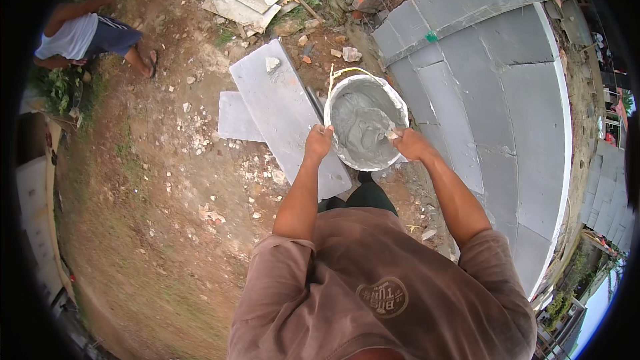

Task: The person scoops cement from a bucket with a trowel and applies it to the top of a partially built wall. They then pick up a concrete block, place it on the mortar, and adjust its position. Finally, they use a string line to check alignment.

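Nearest the camera: brown shirt (373,287) of the person, filling the lower middle, both bare forearms running up and away from it. Dark trousers show just above the shirt, below the bucket.

Far left, top: a second person (87,37) bent over on the dirt, white top, dark shorts, sandal on one foot. Well apart from the hands. Green weeds beside them.

Left of centre: bare dirt ground (153,180) with scattered stone chips and rubble. Two grey slabs (273,103) lie flat on it, a long one on a diagonal overlapping a shorter one on its left side. A small lump sits on the long slab's upper end. More broken boards (243,0) are piled at the top.

Left hand (318,143): fingers curled tight over the near-left rim of the bucket (365,120), gripping it. The hand sits above the long slab's lower end.

Bucket: round, white, crusted with grey, roughly half full of wet grey mortar (360,130). Yellow handle loop hangs off its far-left side. It is held between the two hands; cannot tell whether its base touches the ground.

Right hand (408,143): fingers closed on the bucket's right rim, thumb side toward the mortar, a grey smear at the fingertips.

Right: a block wall (493,93) of large grey blocks, top edge white, curving in the lens. A grey straightedge (487,8) lies across its upper part, with a small green piece on it.
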{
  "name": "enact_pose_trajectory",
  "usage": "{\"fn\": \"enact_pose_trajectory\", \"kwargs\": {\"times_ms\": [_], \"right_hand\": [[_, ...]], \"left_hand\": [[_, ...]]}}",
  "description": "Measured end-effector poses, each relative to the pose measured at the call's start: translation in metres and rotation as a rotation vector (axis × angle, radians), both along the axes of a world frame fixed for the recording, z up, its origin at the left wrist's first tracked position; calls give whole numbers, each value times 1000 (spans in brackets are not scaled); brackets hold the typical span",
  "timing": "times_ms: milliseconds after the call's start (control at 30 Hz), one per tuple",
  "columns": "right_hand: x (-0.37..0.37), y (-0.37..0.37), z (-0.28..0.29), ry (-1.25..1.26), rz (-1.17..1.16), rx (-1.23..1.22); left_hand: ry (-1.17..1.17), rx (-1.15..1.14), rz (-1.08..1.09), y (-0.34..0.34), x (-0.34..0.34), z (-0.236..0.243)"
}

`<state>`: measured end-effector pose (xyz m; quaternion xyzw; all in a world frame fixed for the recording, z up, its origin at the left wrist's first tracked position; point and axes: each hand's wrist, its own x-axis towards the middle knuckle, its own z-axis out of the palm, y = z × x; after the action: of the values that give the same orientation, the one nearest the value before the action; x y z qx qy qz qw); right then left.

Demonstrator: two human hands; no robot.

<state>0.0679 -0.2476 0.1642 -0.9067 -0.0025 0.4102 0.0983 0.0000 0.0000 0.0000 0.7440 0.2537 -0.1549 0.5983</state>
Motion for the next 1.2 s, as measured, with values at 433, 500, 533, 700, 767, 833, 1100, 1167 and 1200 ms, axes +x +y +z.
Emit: {"fn": "enact_pose_trajectory", "kwargs": {"times_ms": [433,500,533,700,767,833,1100,1167,1200], "right_hand": [[-16,53,49,233,592,-163],[19,25,78,244,398,-29],[22,15,74,131,454,-51],[1,37,0,-156,338,-191],[-35,48,-30,-126,316,-192],[-64,58,-17,16,402,-190],[36,48,112,101,643,-229],[42,52,75,-1,650,-322],[41,54,54,-54,655,-370]], "left_hand": [[20,-37,48,3,3,2],[-47,33,33,8,4,-4],[-34,47,5,9,6,0],[-45,-21,11,3,0,1],[-62,15,28,1,2,3],[-16,75,16,1,5,11],[27,0,19,4,6,7],[-7,-24,0,4,3,6],[3,12,-30,5,3,12]]}}
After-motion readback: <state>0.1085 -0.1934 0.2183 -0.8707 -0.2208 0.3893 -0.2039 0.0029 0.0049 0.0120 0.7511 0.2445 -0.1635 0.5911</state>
